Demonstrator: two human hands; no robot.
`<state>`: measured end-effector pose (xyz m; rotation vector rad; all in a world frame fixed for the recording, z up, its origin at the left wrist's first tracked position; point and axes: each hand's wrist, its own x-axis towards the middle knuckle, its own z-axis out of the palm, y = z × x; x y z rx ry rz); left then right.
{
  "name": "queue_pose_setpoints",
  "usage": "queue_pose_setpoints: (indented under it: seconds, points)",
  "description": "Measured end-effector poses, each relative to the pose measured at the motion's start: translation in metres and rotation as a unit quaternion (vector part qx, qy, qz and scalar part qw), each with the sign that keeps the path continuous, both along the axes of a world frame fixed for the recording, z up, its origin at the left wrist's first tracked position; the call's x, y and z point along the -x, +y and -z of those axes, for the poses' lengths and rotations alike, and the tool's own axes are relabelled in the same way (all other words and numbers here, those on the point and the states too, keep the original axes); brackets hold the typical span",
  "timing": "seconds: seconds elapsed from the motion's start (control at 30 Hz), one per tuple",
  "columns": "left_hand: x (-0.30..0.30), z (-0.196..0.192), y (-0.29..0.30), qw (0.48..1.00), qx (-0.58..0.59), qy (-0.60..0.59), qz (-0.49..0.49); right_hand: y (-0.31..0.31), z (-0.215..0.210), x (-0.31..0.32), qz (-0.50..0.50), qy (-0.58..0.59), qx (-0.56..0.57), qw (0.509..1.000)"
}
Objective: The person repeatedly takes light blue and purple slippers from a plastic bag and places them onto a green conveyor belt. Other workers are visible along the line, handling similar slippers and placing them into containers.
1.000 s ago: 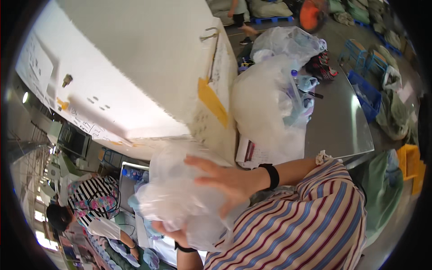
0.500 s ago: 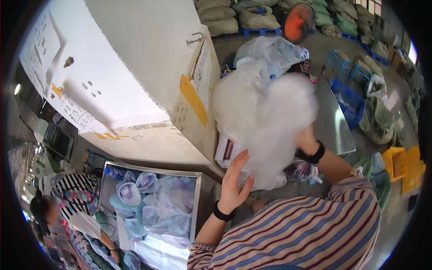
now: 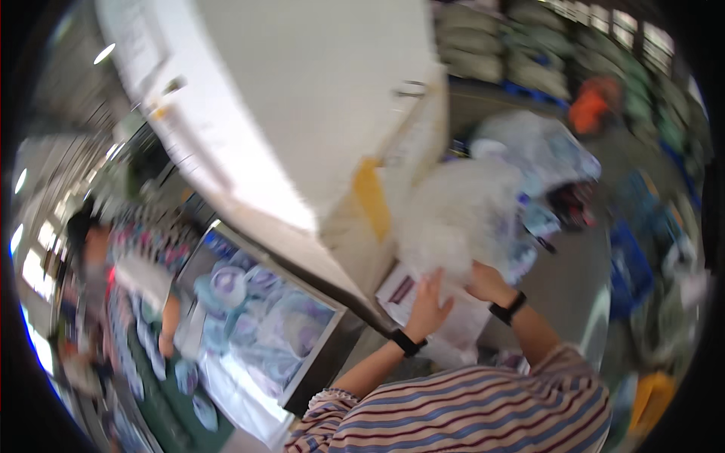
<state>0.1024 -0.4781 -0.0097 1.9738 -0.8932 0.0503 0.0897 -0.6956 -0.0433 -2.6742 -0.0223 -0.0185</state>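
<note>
Lowered onto grey table point(image 3: 581, 294), white bag point(image 3: 453, 219), both hands' fingers point(image 3: 432, 281) spread on it, large white machine point(image 3: 302, 113) beside.

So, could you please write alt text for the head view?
Blurred fisheye view: both hands, left hand and right hand, press on a bulging translucent white plastic bag on a grey metal table, beside a large white machine housing.

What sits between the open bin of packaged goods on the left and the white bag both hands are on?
In the head view, the big white machine housing stands between the bin and the white bag.
</note>
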Motion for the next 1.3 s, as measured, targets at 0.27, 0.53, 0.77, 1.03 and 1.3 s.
queue_pose_setpoints:
  seconds: [0.27,0.53,0.77,1.03,1.3]
  points:
    - [0.009,-0.033,-0.021,0.986,0.023,-0.053,0.158,-0.024,-0.051,-0.116,0.044,0.016,0.245,0.968]
    - [0.037,-0.055,0.062,0.998,0.034,-0.010,0.055,-0.057,-0.042,-0.155,-0.047,0.091,0.322,0.941]
    - [0.079,-0.078,0.183,0.996,0.075,-0.037,-0.008,-0.094,-0.126,-0.105,-0.150,0.144,0.359,0.910]
    - [0.149,-0.074,0.253,0.997,0.039,0.008,0.069,0.255,-0.306,0.069,-0.495,-0.186,-0.180,0.829]
    - [0.218,-0.082,0.322,0.921,0.278,0.272,0.011,0.451,-0.439,0.188,-0.833,-0.068,-0.032,0.548]
